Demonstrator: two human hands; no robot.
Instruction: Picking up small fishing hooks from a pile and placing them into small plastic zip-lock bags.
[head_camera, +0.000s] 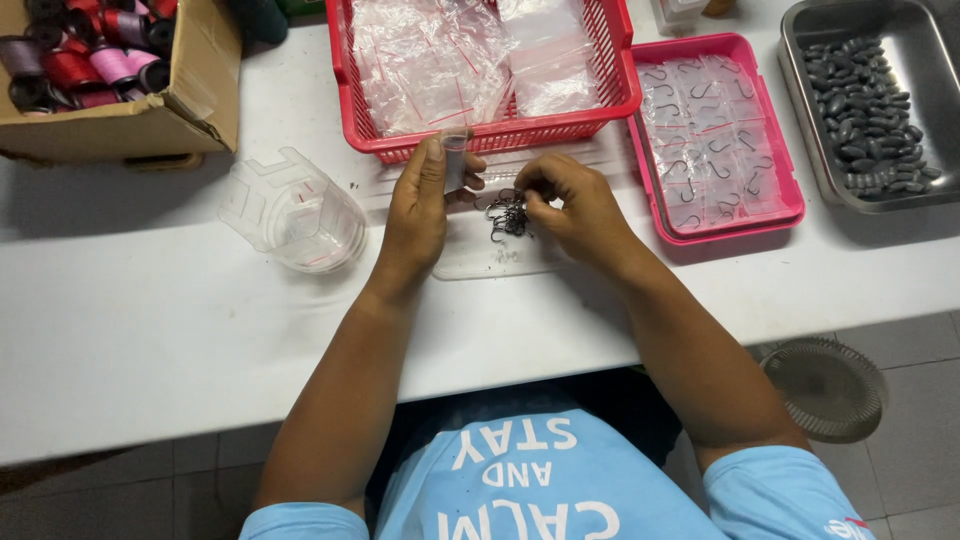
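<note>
Two pink trays (770, 215) (basket (480, 135) too) hold bagged hooks (712, 140).

I count two hands: one left hand (418, 215), one right hand (575, 205). I count one red basket (350, 95), one pink tray (790, 205), one metal tray (800, 110), one cardboard box (190, 110), one clear plastic container (295, 215). Hooks (508, 215), small bags and spools: too many for an exact count

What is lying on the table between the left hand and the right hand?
In the head view, a small pile of dark metal hooks lies between the left hand and the right hand.
</note>
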